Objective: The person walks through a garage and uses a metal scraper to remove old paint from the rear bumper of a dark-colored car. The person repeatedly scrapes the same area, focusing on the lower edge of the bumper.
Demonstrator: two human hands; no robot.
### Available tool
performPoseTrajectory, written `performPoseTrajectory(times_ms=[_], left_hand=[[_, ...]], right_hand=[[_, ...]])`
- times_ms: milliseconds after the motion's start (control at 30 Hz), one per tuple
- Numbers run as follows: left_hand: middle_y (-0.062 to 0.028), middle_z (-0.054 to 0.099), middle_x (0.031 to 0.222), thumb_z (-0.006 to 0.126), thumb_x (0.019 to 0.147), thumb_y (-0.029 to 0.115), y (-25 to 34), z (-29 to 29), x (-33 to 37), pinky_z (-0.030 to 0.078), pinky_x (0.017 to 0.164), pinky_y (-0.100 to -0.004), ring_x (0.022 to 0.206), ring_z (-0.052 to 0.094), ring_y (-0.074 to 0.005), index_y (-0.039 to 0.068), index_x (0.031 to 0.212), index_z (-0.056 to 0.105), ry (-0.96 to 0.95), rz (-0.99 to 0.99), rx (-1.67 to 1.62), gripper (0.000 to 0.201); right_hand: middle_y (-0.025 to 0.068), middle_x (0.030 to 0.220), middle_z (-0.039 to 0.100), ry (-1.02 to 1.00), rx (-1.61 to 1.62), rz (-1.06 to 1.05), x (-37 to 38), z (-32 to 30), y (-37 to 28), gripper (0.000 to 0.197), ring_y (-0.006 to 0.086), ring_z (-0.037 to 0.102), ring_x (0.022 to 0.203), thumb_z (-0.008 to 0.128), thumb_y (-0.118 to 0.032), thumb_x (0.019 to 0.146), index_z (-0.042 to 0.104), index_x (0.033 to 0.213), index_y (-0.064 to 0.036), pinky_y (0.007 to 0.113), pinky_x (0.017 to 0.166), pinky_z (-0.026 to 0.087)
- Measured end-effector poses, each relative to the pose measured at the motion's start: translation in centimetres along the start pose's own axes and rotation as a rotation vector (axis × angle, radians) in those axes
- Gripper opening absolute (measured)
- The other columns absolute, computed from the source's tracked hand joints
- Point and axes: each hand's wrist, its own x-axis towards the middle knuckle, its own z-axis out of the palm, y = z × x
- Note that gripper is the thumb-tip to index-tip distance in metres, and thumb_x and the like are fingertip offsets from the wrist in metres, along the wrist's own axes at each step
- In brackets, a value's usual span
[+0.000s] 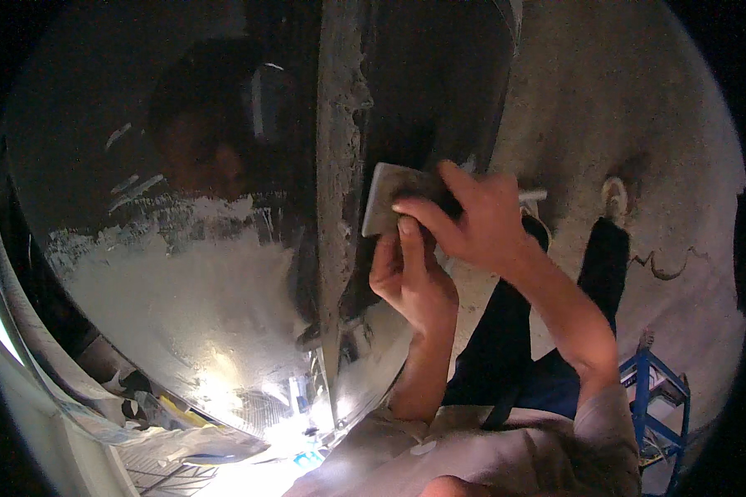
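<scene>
Together, right hand [491, 219] (digits spread), left hand [419, 286] pinch flat block [389, 195].

The shirt [506, 454] is pale, the trousers [493, 356] dark (navy, perhaps).

The big panel [215, 306] is on the left, the floor [680, 124] on the right. Just right of the long strip [340, 149], the flat block [392, 189] is in the left hand [419, 282] and right hand [487, 219].

Pad [394, 184]: grey, darkly smudged
Left panel [170, 277]: black far, pale grey streaked near
Shirt [506, 439]: greyish beige
Trousers [493, 344]: navy
Right frame [641, 389]: blue
</scene>
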Motion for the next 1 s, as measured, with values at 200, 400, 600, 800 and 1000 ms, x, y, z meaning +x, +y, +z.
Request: performPoseTrajectory(times_ms=[200,400,600,800,1000], left_hand=[[-0.0013,0.066,0.087,0.063,0.099,0.010,0.6,1.8,0.0,0.046,0.070,-0.0230,0.078,0.058,-0.0075,0.000,0.091,0.067,0.113,0.021,-0.013,0.012],[-0.0015,0.069,0.090,0.064,0.099,0.012,0.8,0.4,-0.5,0.049,0.071,-0.0224,0.079,0.062,-0.0087,0.001,0.095,0.067,0.123,0.026,-0.090,0.012],[-0.0066,0.067,0.109,0.059,0.101,0.024,0.2,-1.3,-0.4,0.050,0.087,-0.0330,0.102,0.063,-0.0175,0.004,0.116,0.061,-0.011,-0.084,-0.124,0.025],[-0.0071,0.066,0.111,0.058,0.102,0.024,-0.2,-1.8,-0.6,0.049,0.088,-0.0337,0.103,0.063,-0.0189,0.004,0.120,0.060,-0.061,-0.064,-0.072,0.027],[-0.0039,0.070,0.091,0.064,0.098,0.010,0.3,-2.3,-1.0,0.050,0.076,-0.0259,0.084,0.063,-0.0104,0.002,0.093,0.068,0.047,-0.058,-0.185,0.010]], right_hand=[[0.0137,0.054,0.058,-0.054,0.002,-0.081,1.8,-0.3,-0.5,0.050,0.0261,0.061,0.045,0.072,-0.050,0.086,0.059,0.075,-0.0034,0.035,0.043,0.044],[0.0137,0.052,0.056,-0.076,-0.052,-0.137,0.9,0.1,-1.5,0.049,0.0271,0.061,0.045,0.073,-0.050,0.085,0.058,0.074,-0.0044,0.035,0.042,0.044],[0.0130,0.052,0.056,-0.066,-0.120,-0.205,1.2,-0.4,-1.5,0.051,0.0260,0.058,0.042,0.074,-0.053,0.083,0.058,0.074,-0.0046,0.034,0.041,0.040],[0.0114,0.049,0.054,-0.061,-0.138,-0.182,0.7,-0.2,-1.4,0.051,0.0255,0.056,0.040,0.074,-0.052,0.083,0.058,0.072,-0.0047,0.033,0.040,0.039],[0.0108,0.048,0.053,-0.090,-0.146,-0.154,-0.5,0.4,-2.5,0.050,0.0255,0.057,0.040,0.074,-0.050,0.083,0.057,0.072,-0.0048,0.033,0.040,0.040]])
